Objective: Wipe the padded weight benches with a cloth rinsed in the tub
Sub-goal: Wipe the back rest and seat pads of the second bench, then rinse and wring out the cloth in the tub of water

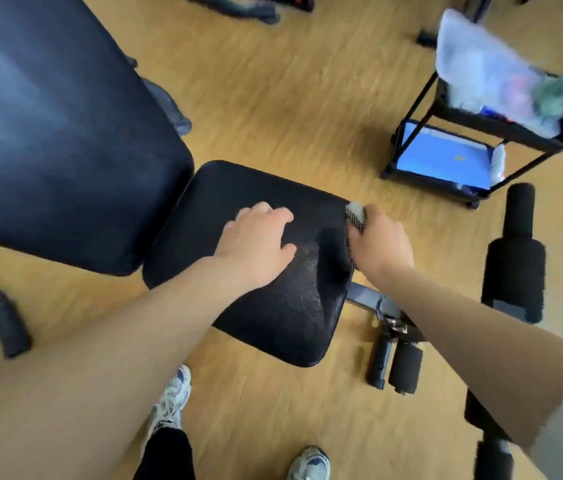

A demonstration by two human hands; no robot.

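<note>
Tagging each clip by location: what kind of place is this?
Probably a gym or home workout room: a black padded weight bench with foam leg rollers stands on a wood-look floor, near a black cart of supplies.

Cloth (354,216) mostly hidden inside right grip (382,242); only its end shows. Back pad (48,133) cut by picture's left and top edges. Cart (494,125) contents blurred, unreadable.
</note>
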